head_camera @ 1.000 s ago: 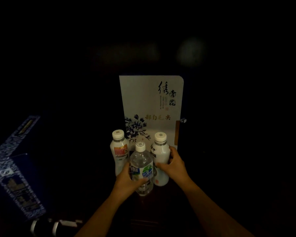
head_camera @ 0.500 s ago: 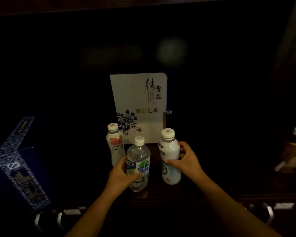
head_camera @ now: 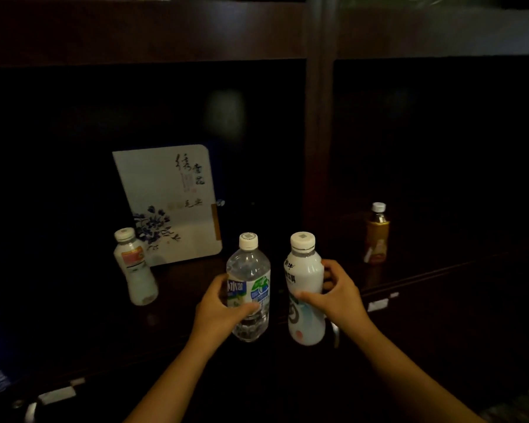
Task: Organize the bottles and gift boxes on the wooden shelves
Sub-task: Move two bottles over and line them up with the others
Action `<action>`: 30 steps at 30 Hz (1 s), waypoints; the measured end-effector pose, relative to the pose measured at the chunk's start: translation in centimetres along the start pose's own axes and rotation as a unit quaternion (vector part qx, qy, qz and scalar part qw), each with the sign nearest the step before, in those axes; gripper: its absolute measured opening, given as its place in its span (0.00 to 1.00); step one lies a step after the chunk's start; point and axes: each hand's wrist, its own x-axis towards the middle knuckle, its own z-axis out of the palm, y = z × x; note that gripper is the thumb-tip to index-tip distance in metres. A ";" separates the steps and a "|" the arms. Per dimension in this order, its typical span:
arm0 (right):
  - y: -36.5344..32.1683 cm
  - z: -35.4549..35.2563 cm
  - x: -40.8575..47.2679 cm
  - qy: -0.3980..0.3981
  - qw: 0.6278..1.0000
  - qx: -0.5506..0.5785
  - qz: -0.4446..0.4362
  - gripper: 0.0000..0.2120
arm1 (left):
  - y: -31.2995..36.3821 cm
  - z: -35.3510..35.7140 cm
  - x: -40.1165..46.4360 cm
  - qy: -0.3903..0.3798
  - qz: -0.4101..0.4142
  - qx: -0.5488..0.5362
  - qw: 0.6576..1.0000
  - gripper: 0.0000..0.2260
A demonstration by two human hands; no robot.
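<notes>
Your left hand wraps the clear water bottle and your right hand the white bottle, both at the wooden shelf's front edge (2 bottles almost touching). Knock them together and either could slip.

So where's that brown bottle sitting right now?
The brown bottle stands alone on the right of the head view, in the shelf compartment right of the wooden post, beyond the white bottle gripped by the right hand.
</notes>
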 end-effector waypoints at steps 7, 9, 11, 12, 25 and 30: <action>3.6 -13.4 1.4 0.036 0.999 -0.017 -0.022 0.31 | 3.9 14.1 -0.4 0.019 0.014 -0.041 0.999 0.27; 4.9 -17.4 2.5 0.031 0.999 -0.025 -0.031 0.30 | 5.1 18.7 -0.1 0.032 0.015 -0.062 0.997 0.28; 6.1 -21.9 3.5 0.034 0.998 -0.038 -0.033 0.30 | 6.6 23.7 0.2 0.047 0.009 -0.076 0.996 0.29; 6.5 -23.7 4.1 0.038 0.998 -0.045 -0.032 0.30 | 7.1 25.6 0.5 0.055 0.010 -0.080 0.995 0.29; 11.4 -35.7 14.7 0.116 0.991 -0.056 -0.034 0.32 | 10.0 41.1 8.7 0.070 0.021 -0.075 0.995 0.28; 14.1 -37.5 18.5 0.126 0.990 -0.052 -0.022 0.32 | 10.2 45.0 11.6 0.089 0.024 -0.070 0.993 0.26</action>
